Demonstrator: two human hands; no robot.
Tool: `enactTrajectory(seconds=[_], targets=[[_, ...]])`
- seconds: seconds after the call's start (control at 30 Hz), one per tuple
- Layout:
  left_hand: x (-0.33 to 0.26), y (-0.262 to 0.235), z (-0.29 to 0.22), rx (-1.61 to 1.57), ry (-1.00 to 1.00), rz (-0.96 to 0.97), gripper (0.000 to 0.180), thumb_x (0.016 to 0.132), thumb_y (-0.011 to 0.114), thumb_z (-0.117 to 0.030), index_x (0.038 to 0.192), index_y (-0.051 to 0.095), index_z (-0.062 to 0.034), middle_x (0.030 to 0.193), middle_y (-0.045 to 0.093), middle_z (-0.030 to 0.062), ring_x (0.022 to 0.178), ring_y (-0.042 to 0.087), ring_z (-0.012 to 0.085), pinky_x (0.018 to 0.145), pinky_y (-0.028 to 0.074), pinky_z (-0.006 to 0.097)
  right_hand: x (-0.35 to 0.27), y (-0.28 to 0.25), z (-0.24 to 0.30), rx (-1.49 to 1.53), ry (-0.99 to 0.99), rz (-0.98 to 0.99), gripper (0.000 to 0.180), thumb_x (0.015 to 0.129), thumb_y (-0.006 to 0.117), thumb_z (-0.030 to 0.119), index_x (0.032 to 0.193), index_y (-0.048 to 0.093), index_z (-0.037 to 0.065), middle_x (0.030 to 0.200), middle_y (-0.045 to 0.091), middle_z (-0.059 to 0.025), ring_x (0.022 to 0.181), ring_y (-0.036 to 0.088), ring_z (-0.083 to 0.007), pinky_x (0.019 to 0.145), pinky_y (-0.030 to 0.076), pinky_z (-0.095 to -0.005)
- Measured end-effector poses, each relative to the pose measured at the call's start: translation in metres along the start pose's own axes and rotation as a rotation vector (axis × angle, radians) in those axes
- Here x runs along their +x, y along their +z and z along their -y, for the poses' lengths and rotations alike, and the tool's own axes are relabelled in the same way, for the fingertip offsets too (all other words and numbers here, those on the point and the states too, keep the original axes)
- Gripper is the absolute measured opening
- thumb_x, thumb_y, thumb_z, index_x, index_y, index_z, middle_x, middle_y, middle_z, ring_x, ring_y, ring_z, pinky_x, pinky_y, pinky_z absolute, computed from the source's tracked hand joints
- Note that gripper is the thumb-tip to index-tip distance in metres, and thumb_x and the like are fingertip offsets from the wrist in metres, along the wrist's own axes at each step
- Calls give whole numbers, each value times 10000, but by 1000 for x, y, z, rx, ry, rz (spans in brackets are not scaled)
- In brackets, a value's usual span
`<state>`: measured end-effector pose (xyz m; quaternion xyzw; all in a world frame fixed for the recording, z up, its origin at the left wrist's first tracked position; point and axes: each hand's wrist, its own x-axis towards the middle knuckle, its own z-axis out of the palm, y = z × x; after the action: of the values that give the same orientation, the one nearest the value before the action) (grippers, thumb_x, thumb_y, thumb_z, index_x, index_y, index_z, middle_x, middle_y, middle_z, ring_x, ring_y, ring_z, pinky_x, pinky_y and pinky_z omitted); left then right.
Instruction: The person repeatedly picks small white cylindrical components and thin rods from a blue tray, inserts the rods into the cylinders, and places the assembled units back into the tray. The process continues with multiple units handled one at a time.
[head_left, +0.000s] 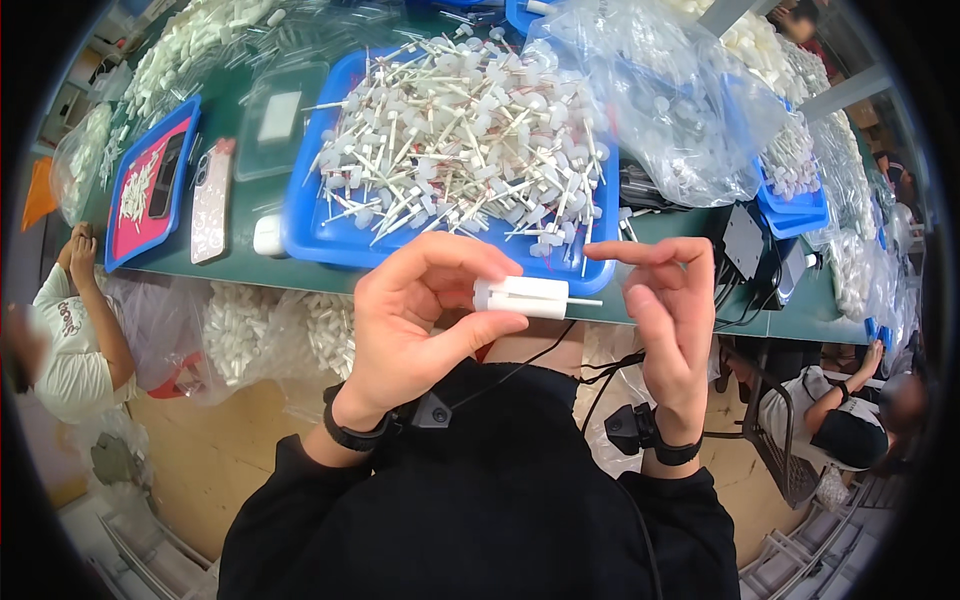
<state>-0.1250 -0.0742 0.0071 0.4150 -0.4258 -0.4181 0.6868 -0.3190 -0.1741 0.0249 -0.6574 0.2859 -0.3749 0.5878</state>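
**White plastic part pinched in left hand, right hand open beside it**

Left hand [415, 320] clamps a white plastic part [522, 296] between thumb and fingers; part lies sideways at frame centre, thin stem poking toward 3 o'clock. Right hand [668, 320] sits just beside the stem tip, fingers spread and holding nothing, index pointing toward 9 o'clock above the part. Whether it touches the stem: cannot tell.

Around: big blue tray [305, 225] at 12 o'clock, heaped with white stemmed pieces [465, 140], directly behind the hands. Clear plastic bag [660, 100] of more white pieces at 1 o'clock, slumped over the tray's right edge. Smaller blue tray [795, 215] at 2 o'clock. At 10 o'clock a blue tray with pink liner [150, 185], a phone [211, 200] beside it, a clear lid [278, 120] near that. Black box with cables [745, 245] at 3 o'clock.

Surface: green table [690, 225], crowded. Wood-tone floor [200, 460] below, bags of white parts [250, 330] under the table edge.

Other people: one seated at 9 o'clock in a white shirt [65, 350], another at 4 o'clock in dark shirt [850, 430]; both partly cut by the dark fisheye rim. Black wristbands on both wrists; a dark cable crosses the torso. Far table contents at 11 o'clock blurred.
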Motion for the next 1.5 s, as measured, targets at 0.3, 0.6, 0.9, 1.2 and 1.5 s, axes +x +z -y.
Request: enactTrajectory(seconds=[0.3,0.6,0.9,1.2,1.5], targets=[[3,8,4,54,80,-16,210,743,673,143,929,653,46,1029,594,140,911,629,178,768,567,280,4,-2,-2,-117,-268,67,279,697,731,-65,962,668,-8,994,629,-135,876,617,-188,729,499,-270],[7,5,1,207,64,67,184,736,700,116,892,679,22,961,630,123,868,643,164,741,572,269,5,4,-14,-81,-276,85,290,672,770,-34,946,688,12,949,665,-128,810,655,-187,694,525,-268],[9,5,-10,-66,-286,-5,184,758,675,115,934,664,64,1019,654,139,853,656,157,697,564,247,5,5,-11,-367,-397,61,265,664,790,14,905,681,7,909,692,-118,818,680,-209,674,545,-278],[-2,6,1,118,-53,5,238,732,666,150,953,673,62,975,662,194,843,671,214,709,572,275,2,25,-9,-136,-219,20,250,704,769,14,932,669,-17,906,682,-134,836,681,-211,720,547,-283],[-7,4,-3,341,101,29,245,731,646,156,941,687,36,986,663,180,806,682,219,673,571,264,-4,17,1,-407,-284,71,271,708,779,44,948,666,-9,826,677,-106,676,664,-182,590,526,-248]])
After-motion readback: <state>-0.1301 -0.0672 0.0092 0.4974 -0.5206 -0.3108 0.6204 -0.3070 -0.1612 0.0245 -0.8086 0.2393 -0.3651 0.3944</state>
